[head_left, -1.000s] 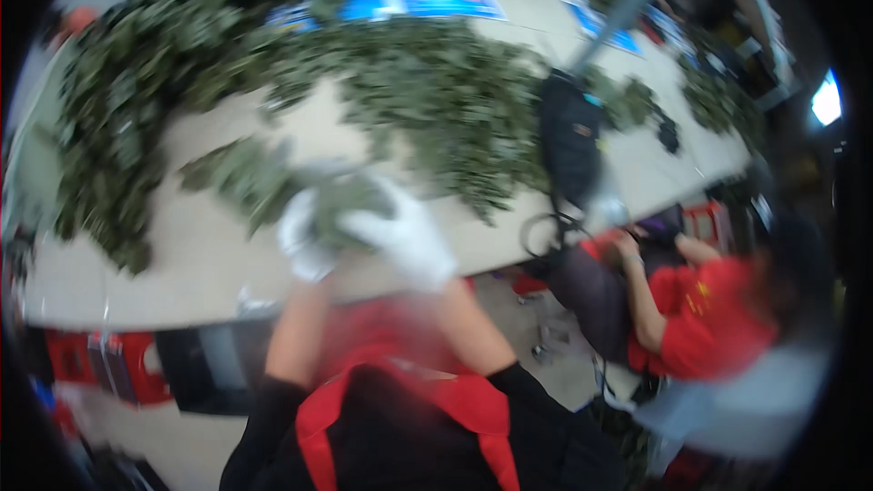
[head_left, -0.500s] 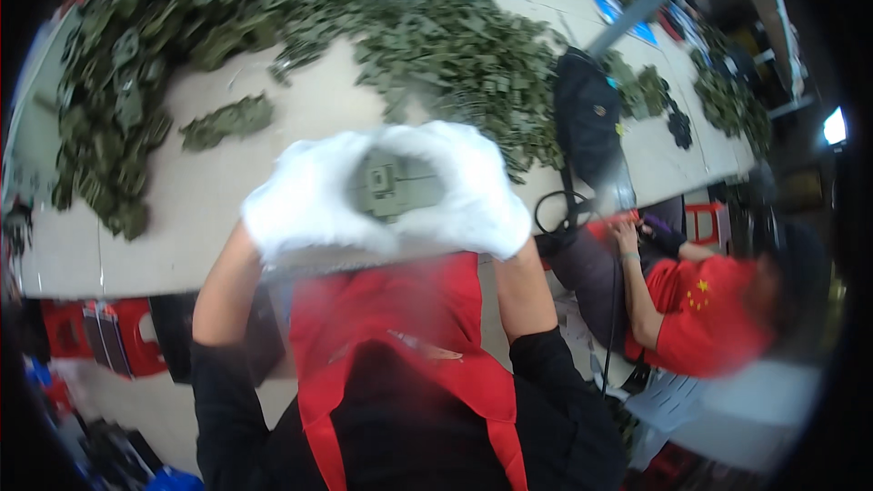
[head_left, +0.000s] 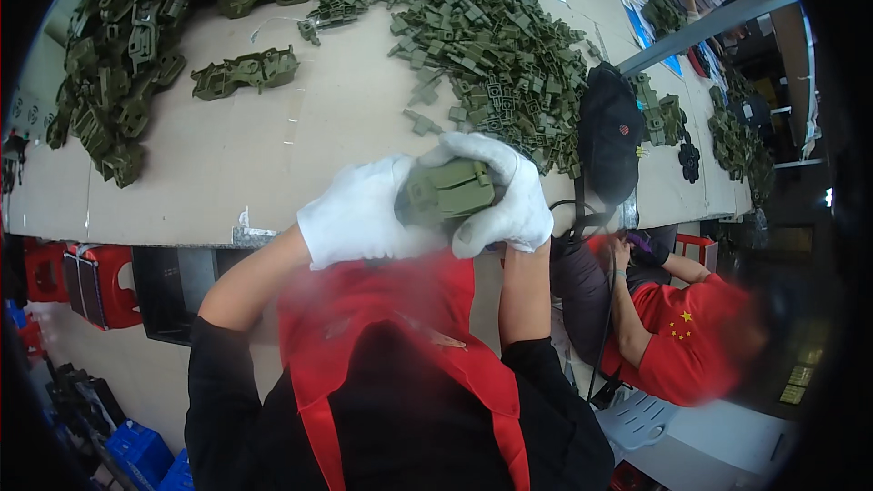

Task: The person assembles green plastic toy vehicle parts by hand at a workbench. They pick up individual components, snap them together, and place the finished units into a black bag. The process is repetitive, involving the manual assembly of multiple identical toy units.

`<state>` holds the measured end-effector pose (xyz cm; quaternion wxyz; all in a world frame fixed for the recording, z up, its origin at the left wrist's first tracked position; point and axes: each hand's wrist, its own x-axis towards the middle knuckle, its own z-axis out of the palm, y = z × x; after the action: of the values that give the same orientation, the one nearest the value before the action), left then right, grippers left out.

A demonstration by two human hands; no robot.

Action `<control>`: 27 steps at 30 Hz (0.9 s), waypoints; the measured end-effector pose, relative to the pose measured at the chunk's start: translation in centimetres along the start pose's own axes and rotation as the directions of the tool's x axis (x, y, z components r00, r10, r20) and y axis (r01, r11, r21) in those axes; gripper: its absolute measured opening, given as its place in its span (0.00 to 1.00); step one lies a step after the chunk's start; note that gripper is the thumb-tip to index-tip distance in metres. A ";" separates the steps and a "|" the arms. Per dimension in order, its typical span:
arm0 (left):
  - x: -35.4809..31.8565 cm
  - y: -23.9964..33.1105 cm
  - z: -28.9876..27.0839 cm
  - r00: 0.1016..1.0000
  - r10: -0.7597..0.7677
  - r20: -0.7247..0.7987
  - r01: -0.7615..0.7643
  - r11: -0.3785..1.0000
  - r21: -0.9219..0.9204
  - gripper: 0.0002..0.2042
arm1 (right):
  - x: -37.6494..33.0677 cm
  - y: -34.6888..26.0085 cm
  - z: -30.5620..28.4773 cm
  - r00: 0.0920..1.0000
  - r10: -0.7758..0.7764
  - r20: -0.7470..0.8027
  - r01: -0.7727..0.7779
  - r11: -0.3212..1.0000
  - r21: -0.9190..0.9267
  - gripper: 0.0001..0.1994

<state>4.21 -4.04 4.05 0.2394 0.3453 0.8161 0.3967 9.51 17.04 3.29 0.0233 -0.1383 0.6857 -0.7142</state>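
Both hands wear white gloves and meet in front of my red apron, at the table's near edge. Between them is an olive-green plastic toy vehicle part (head_left: 452, 191), boxy with a ridged upper face. My right hand (head_left: 516, 195) wraps round its far and right sides, with the thumb along the near side. Against its left side presses my left hand (head_left: 356, 209), whose fingertips are partly hidden by the part. Just beyond the hands lies a heap of small green plastic pieces (head_left: 491, 55). A single longer green frame piece (head_left: 244, 73) rests apart on the left.
Larger green body parts (head_left: 114, 64) are piled along the table's left side. A black bag (head_left: 609, 132) stands at the right end of the heap, by a grey metal post (head_left: 700, 29). A person in a red shirt (head_left: 682, 332) sits to my right. Red stools (head_left: 109, 286) are below left.
The green part has turned in my hands and now shows its ridged face. Both hands have shifted slightly right, the left now lower beside the part. My view has tilted a little.
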 end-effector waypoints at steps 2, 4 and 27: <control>-0.2 -0.5 0.1 1.000 0.002 0.014 -0.002 1.000 -0.022 0.36 | -0.3 -0.3 -0.6 0.994 0.101 0.037 -0.100 0.995 -0.024 0.39; -0.2 -0.3 0.0 0.998 -0.043 0.047 0.042 0.999 0.012 0.39 | -0.1 0.1 -0.9 0.992 0.071 0.103 -0.071 0.997 0.001 0.37; 1.8 -0.3 2.3 0.983 -0.179 -0.038 0.095 0.677 -0.730 0.36 | 0.1 -1.1 1.2 0.936 0.303 -0.179 -0.323 0.942 -0.096 0.36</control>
<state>4.48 -1.75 2.27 0.3415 0.1387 0.6281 0.6853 9.86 15.90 4.42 0.0724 0.0297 0.7415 -0.6663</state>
